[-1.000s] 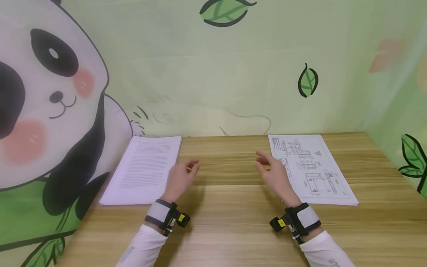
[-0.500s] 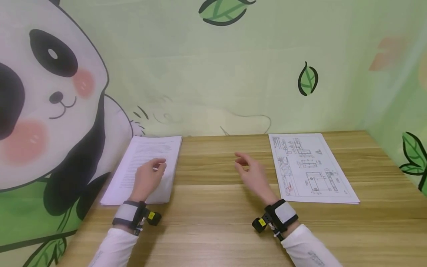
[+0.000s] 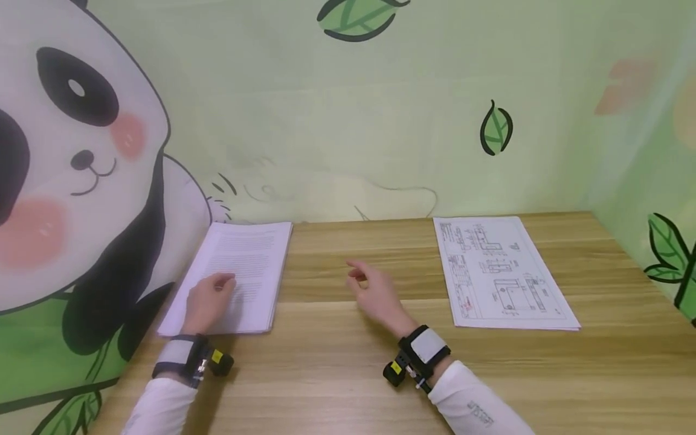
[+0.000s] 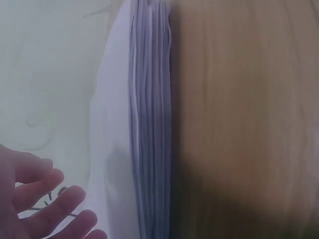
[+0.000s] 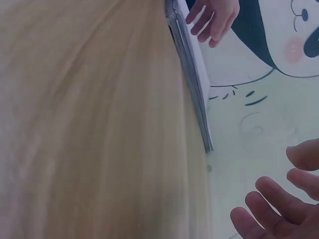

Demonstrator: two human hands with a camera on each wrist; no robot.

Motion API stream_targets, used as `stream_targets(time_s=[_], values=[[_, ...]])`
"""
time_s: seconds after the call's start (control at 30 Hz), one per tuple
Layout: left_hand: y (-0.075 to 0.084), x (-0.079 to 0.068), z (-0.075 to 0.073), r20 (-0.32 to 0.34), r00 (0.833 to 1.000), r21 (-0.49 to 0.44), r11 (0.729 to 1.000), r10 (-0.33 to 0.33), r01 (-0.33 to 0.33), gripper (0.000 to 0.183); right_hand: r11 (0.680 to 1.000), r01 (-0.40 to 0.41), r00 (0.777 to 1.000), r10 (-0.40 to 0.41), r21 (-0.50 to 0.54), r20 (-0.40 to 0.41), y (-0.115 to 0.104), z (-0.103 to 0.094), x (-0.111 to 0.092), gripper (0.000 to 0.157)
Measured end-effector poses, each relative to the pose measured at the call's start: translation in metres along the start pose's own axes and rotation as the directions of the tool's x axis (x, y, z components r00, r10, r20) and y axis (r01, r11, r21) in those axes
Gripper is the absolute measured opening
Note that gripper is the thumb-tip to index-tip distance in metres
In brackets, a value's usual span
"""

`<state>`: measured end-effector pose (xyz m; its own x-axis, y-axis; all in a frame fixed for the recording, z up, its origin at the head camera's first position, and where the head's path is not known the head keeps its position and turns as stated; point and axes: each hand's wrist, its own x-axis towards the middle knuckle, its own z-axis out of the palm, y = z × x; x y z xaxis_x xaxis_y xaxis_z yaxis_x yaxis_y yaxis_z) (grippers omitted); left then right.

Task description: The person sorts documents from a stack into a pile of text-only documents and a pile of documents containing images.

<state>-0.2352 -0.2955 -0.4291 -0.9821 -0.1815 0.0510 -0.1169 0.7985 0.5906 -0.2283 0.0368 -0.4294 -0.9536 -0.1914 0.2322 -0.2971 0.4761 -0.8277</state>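
My left hand [image 3: 208,303] hovers over the near part of a stack of printed paper [image 3: 255,254] on the left of the table, its fingers loosely bent and holding nothing. In the left wrist view the stack's layered edge [image 4: 152,119] stands apart from the fingers [image 4: 55,209]. To the right, my right hand [image 3: 377,299] hangs above bare wood between the two piles, relaxed, with nothing in it. Its fingers [image 5: 274,209] are spread in the right wrist view. Sheets with a technical drawing [image 3: 502,272] lie flat on the right side.
Both piles rest on a wood-grain table [image 3: 337,368] whose far edge meets a pale green cloth backdrop [image 3: 348,121]. A large printed panda [image 3: 87,157] covers the backdrop's left side. Each wrist carries a strapped camera [image 3: 221,362].
Both hands have moved left: the left from the stack's right edge to over its near part, the right away from the drawing sheets to the table's middle. The papers stay in place.
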Motion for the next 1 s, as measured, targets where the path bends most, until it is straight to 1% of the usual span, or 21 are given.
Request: stream_targets(time_s=[0.1, 0.2, 0.37, 0.57, 0.63, 0.77, 0.87, 0.93, 1.0], values=[[-0.008, 0.001, -0.007, -0.012, 0.999, 0.006, 0.999, -0.039, 0.039, 0.044, 1.0, 0.028, 0.999, -0.027, -0.015, 0.034, -0.002, 0.008, -0.001, 0.039], [-0.015, 0.003, -0.012, 0.003, 0.998, 0.018, 0.997, -0.07, 0.07, 0.046, 0.998, 0.027, 0.997, -0.023, -0.054, 0.072, -0.001, 0.015, -0.003, 0.042], [-0.026, 0.006, -0.012, 0.036, 0.994, 0.052, 0.994, -0.1, 0.098, 0.049, 0.998, 0.004, 0.993, 0.003, -0.06, 0.117, 0.002, 0.023, -0.006, 0.046], [-0.029, 0.006, -0.01, -0.008, 0.988, 0.113, 0.982, -0.152, 0.151, 0.055, 1.0, -0.017, 0.988, 0.019, -0.017, 0.151, 0.003, 0.027, -0.006, 0.047], [-0.03, 0.005, -0.01, -0.015, 0.987, 0.132, 0.979, -0.157, 0.158, 0.057, 1.0, -0.021, 0.985, 0.021, -0.004, 0.171, 0.001, 0.028, -0.005, 0.048], [-0.032, 0.005, -0.009, 0.015, 0.987, 0.133, 0.979, -0.157, 0.154, 0.06, 1.0, -0.024, 0.978, 0.02, 0.015, 0.21, -0.002, 0.034, -0.003, 0.048], [-0.035, 0.006, -0.006, 0.036, 0.989, 0.141, 0.98, -0.145, 0.138, 0.06, 0.998, -0.046, 0.967, 0.033, 0.047, 0.251, -0.007, 0.039, -0.002, 0.049], [-0.037, 0.007, -0.004, 0.043, 0.989, 0.142, 0.981, -0.14, 0.133, 0.06, 0.995, -0.071, 0.96, 0.049, 0.07, 0.274, -0.01, 0.045, -0.001, 0.05], [-0.038, 0.007, -0.002, 0.048, 0.99, 0.146, 0.982, -0.132, 0.124, 0.06, 0.988, -0.117, 0.951, 0.083, 0.099, 0.297, -0.014, 0.052, -0.002, 0.053]])
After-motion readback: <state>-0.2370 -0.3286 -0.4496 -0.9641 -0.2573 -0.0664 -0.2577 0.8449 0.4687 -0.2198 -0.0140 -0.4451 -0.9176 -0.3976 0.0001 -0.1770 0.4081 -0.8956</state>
